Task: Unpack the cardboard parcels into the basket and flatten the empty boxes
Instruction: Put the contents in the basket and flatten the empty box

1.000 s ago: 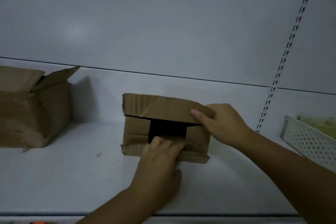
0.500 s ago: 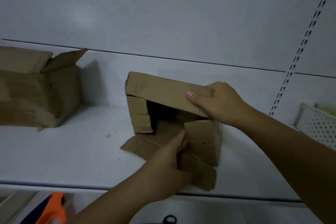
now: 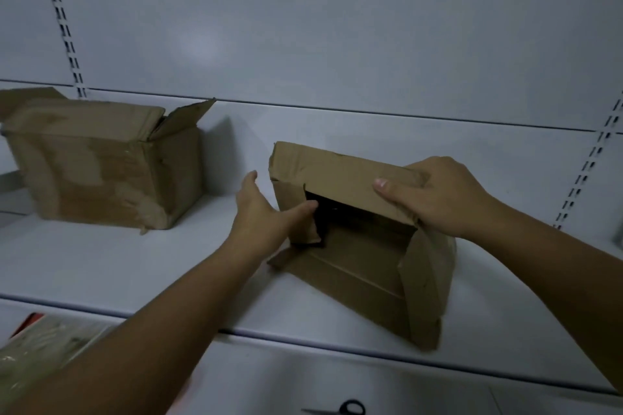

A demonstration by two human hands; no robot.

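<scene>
Box [image 3: 354, 266] lies on its side on the shelf [image 3: 168, 263], right of centre, mouth facing the front edge, inside dark, contents can't be made out. Bottom flap [image 3: 364, 293] is folded out flat on the shelf & its near corner reaches approx the front edge. Right flap [image 3: 424, 280] stands swung outward, left flap [image 3: 303, 229] hangs half across the mouth, top flap [image 3: 340, 178] juts fwd over it.

R hand [image 3: 448, 195] sits on the box's top right corner, gripping the top flap: thumb pressed on the flap's front face, fingers curled over the top behind it. L hand [image 3: 263, 212] is at the box's left front corner, spread wide: thumb laid across the left flap w/ tip at the dark mouth, fingers straight alongside the outer left wall. Can't tell if it squeezes. So the box sits between both hands, arms coming in from the front edge.

Big box [image 3: 101, 172] stands upright at the shelf's back left, well apart, flaps open upward. Below the shelf's front edge: scissors [image 3: 350, 408], only handles showing, & at bottom left a wrapped pack [image 3: 43, 344] w/ a red corner
</scene>
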